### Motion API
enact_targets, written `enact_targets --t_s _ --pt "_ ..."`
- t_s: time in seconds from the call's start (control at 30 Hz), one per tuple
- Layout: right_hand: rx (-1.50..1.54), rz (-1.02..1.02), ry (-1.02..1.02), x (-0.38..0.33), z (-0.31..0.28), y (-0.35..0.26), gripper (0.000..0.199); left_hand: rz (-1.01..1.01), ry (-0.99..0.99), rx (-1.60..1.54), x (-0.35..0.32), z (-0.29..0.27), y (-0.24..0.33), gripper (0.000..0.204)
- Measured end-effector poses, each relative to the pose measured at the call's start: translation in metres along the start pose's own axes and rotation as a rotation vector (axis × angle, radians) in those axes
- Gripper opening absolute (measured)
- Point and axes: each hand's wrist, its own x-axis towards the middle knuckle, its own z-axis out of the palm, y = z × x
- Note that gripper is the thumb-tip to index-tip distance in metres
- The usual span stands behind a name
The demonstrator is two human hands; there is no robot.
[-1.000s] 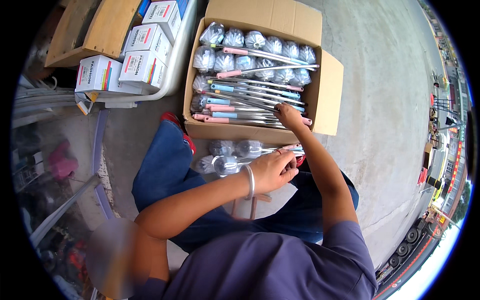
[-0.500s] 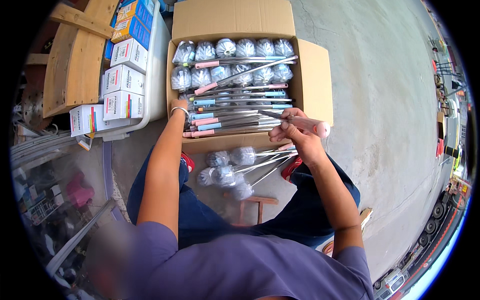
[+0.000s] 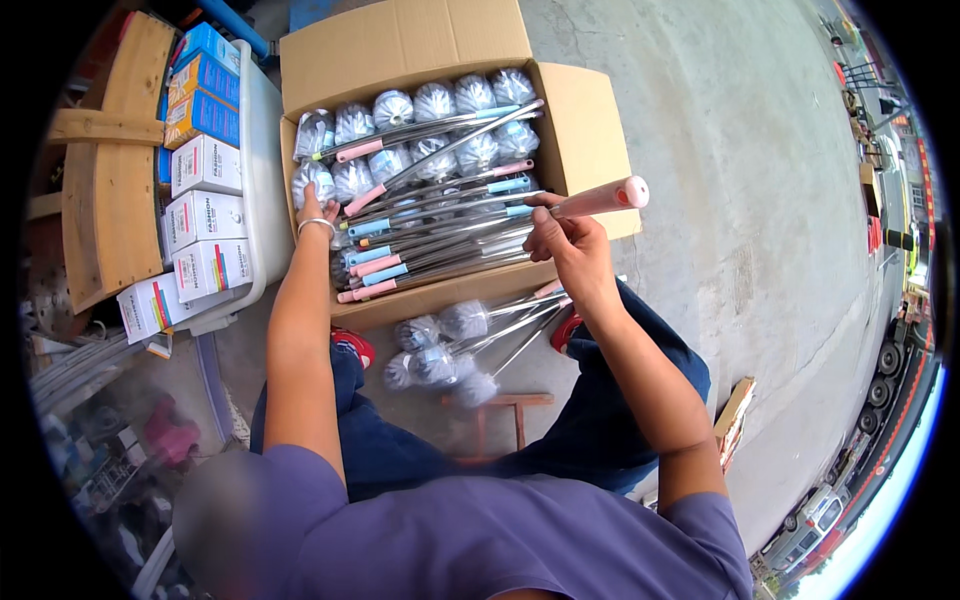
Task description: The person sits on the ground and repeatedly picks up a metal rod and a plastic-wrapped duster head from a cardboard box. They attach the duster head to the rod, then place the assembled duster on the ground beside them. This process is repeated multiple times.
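One pink-ended pole (image 3: 603, 197), centre right, clamped in right hand (image 3: 582, 258); left hand (image 3: 315, 209), centre left, touches wrapped head (image 3: 313, 180) in carton (image 3: 592, 130), can't tell grip.

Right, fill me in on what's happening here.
A person is working over an open cardboard box. Their right hand grips a pink-handled pole, while their left hand is at a plastic-wrapped head by the box's left side; whether it grips it is unclear. More metal poles lie across the box, and several heads with poles lie outside, by the person's feet.
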Motion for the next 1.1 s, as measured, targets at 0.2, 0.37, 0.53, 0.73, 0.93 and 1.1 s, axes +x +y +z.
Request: enact_targets --t_s 0.2,0.37,0.53,0.73,0.93,1.1 --pt "0.102 -0.053 -0.184 0.000 0.006 -0.004 0.030 -0.058 -0.287 0.093 -0.067 -0.025 0.039 0.044" --pt "0.513 0.308 -0.457 -0.022 0.016 -0.023 0.025 -0.104 -0.529 -0.119 -0.218 -0.042 0.075 0.054" --pt "0.092 -0.092 -0.451 -0.038 0.029 0.003 0.015 -0.022 -0.805 -0.060 -0.325 -0.065 0.053 0.047" --pt "-0.094 -0.359 -0.131 -0.034 0.028 -0.012 0.067 0.406 -1.078 0.487 -0.362 -0.052 -0.006 0.055" --pt "0.179 -0.104 -0.181 -0.015 0.012 -0.007 0.060 0.705 -0.996 0.809 -0.344 -0.044 -0.012 0.068" --pt "0.213 -0.083 -0.270 -0.011 0.021 -0.003 0.060 1.129 -0.838 0.754 -0.368 -0.037 0.009 0.090"
